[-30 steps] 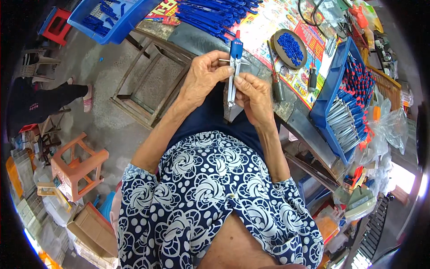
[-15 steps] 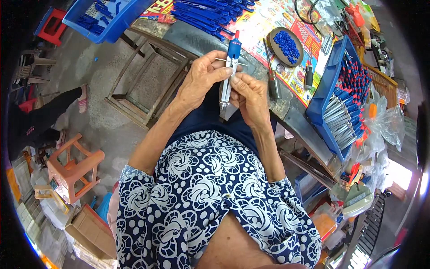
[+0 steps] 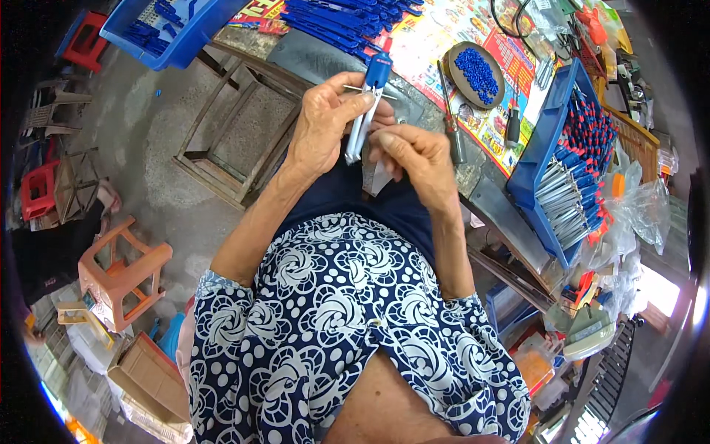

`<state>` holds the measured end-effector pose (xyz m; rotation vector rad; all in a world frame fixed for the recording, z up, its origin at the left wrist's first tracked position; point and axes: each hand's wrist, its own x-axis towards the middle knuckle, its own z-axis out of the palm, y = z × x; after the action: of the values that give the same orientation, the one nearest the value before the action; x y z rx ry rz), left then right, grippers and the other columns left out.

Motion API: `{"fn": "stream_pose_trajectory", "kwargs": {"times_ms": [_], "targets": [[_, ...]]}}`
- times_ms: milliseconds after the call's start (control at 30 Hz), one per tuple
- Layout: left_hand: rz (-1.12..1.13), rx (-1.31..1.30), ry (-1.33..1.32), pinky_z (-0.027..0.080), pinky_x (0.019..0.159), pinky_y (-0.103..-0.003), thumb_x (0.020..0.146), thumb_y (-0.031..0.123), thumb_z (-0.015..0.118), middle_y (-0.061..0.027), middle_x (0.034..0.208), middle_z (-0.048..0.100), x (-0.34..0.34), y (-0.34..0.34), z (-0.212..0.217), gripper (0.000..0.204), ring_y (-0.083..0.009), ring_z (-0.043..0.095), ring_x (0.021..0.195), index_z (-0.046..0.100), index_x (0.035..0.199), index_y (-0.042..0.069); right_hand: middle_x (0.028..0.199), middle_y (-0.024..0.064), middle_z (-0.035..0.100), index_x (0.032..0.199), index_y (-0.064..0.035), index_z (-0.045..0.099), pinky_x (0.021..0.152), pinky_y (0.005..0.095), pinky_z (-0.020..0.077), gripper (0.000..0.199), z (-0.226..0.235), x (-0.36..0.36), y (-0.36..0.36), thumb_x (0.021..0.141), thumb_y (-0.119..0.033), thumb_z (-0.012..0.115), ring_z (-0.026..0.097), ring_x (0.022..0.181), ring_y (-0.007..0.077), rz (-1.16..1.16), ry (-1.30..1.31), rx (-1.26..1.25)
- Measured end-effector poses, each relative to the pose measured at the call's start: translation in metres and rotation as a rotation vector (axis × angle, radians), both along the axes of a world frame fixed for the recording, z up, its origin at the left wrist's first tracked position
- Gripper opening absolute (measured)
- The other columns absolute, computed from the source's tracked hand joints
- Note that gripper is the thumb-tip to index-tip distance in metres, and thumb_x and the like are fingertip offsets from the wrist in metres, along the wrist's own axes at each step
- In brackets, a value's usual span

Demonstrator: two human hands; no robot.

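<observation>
My left hand grips a drawing compass between thumb and fingers. It has a blue head, a red tip and silver legs that lie together and point down toward my lap. A thin metal rod sticks out sideways near the base of the head. My right hand is just right of the legs, apart from them, its fingers curled in and the thumb against them. Whatever the right fingertips may hold is hidden.
On the table are blue plastic parts, a round dish of small blue pieces and two screwdrivers. A blue tray of compasses stands right, a blue basket far left. A wooden frame and an orange stool stand left.
My right hand has let go of the compass legs and drawn back a little right and down. The compass tilts more, its legs swung left. The person at the left has moved nearer the orange stool.
</observation>
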<state>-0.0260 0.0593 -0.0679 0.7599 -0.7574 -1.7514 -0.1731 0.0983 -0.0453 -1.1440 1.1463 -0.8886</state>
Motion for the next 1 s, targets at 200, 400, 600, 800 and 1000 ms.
{"fn": "stream_pose_trajectory", "kwargs": {"times_ms": [200, 400, 600, 800, 1000], "targets": [[-0.125, 0.071, 0.102, 0.051, 0.057, -0.025, 0.085, 0.009, 0.053, -0.0157, 0.081, 0.062, 0.005, -0.003, -0.003, 0.029, -0.0176, 0.061, 0.065, 0.048, 0.109, -0.007, 0.065, 0.0033, 0.057, 0.094, 0.0031, 0.060, 0.040, 0.0166, 0.0296, 0.022, 0.012, -0.006, -0.032, 0.085, -0.016, 0.053, 0.042, 0.048, 0.0029, -0.241, 0.043, -0.116], [-0.293, 0.189, 0.305, 0.050, 0.061, -0.027, 0.088, 0.011, 0.049, -0.0163, 0.084, 0.060, 0.005, -0.007, -0.008, 0.020, -0.0179, 0.059, 0.071, 0.051, 0.100, -0.004, 0.061, 0.0019, 0.052, 0.096, 0.0046, 0.059, 0.040, 0.0157, 0.0226, 0.028, 0.012, -0.005, -0.059, 0.082, -0.019, 0.060, 0.036, 0.046, 0.0013, -0.236, 0.033, -0.167], [-0.424, 0.322, 0.603, 0.046, 0.066, -0.030, 0.090, 0.011, 0.043, -0.0202, 0.092, 0.056, 0.007, -0.013, -0.019, 0.025, -0.0234, 0.053, 0.079, 0.047, 0.107, -0.007, 0.061, 0.0007, 0.051, 0.093, 0.0043, 0.060, 0.039, 0.0152, 0.0227, 0.025, 0.003, -0.007, -0.067, 0.080, -0.017, 0.062, 0.037, 0.046, 0.0015, -0.180, 0.041, -0.105], [-0.421, 0.300, 0.579, 0.048, 0.073, -0.036, 0.089, 0.011, 0.044, -0.0237, 0.096, 0.056, 0.003, -0.016, -0.024, 0.026, -0.0278, 0.056, 0.083, 0.047, 0.106, -0.008, 0.060, 0.0001, 0.051, 0.091, 0.0040, 0.061, 0.039, 0.0149, 0.0226, 0.022, 0.003, -0.009, -0.068, 0.080, -0.015, 0.062, 0.036, 0.045, 0.0009, -0.214, 0.045, -0.084], [-0.425, 0.316, 0.597, 0.049, 0.073, -0.038, 0.088, 0.010, 0.046, -0.0240, 0.095, 0.057, -0.001, -0.018, -0.028, 0.025, -0.0291, 0.057, 0.082, 0.047, 0.106, -0.008, 0.060, 0.0001, 0.051, 0.092, 0.0044, 0.060, 0.039, 0.0147, 0.0219, 0.021, -0.002, -0.013, -0.070, 0.080, -0.013, 0.062, 0.034, 0.044, 0.0006, -0.217, 0.017, -0.073]]}}
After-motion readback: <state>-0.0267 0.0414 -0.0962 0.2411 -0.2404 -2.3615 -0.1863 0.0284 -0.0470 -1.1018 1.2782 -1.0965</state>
